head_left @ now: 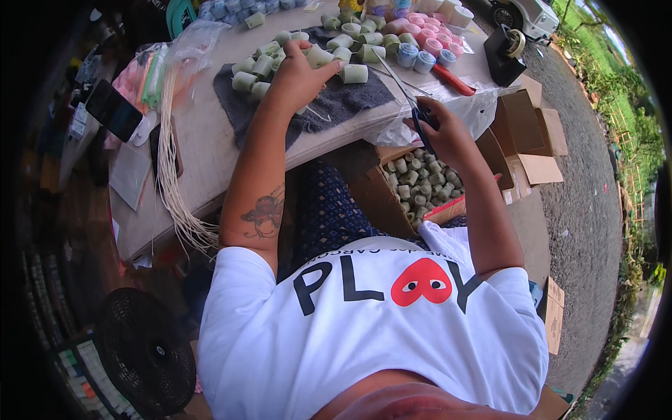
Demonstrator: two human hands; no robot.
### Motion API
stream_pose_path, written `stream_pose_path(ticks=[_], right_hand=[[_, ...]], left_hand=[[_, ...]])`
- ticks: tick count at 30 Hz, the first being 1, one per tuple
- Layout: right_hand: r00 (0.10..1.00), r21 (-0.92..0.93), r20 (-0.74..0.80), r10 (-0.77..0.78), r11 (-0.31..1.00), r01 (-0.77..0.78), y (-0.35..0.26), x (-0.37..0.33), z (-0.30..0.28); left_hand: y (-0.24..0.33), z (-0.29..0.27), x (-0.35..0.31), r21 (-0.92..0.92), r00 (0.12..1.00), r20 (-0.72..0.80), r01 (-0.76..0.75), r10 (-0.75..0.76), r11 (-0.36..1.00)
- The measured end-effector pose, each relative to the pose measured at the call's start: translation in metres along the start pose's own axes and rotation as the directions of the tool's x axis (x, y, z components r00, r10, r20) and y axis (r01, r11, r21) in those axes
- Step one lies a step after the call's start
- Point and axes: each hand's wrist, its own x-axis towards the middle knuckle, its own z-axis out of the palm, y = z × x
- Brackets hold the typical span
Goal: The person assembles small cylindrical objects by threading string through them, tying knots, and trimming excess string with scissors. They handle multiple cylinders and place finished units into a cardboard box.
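My left hand (301,78) is over a group of short, pale green votive candles on a dark grey towel (238,112). Its thumb and index finger close round one green candle (320,57). Another green candle (355,74) lies on its side just right of the thumb. In my right hand (444,133) are scissors with dark blue handles (422,126). Their blades (395,75) are spread apart and point up and left, toward the candles. A white wick-like strand (318,112) trails over the towel below my left hand.
Pink candles (427,31) and blue candles (424,61) stand farther back, near a red-handled tool (453,79) and a tape dispenser (505,56). An open carton of green candles (420,178) sits below the table edge. Long white wicks (171,175) hang at left, beside a phone (113,110).
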Motion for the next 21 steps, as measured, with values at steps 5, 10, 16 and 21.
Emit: stream_pose_path(ticks=[5,10,16,21], right_hand=[[0.988,-0.359,-0.118,-0.096,0.932,0.047,0.047,0.011,-0.014],[0.967,-0.442,-0.182,-0.176,0.894,0.08,0.046,0.038,-0.013],[0.854,-0.607,-0.218,-0.472,0.751,0.261,0.041,0.058,-0.002],[0.743,-0.127,-0.039,-0.668,0.741,0.659,-0.027,0.03,0.06]], left_hand=[[-0.017,-0.011,0.031,0.584,0.972,0.237,-0.137,-0.006,0.8],[-0.029,-0.034,0.008,0.408,0.973,0.149,-0.223,0.176,0.885],[-0.063,-0.049,-0.028,0.513,0.867,0.365,-0.492,0.34,0.703],[-0.067,-0.055,-0.041,0.231,0.888,0.23,-0.448,0.399,0.864]])
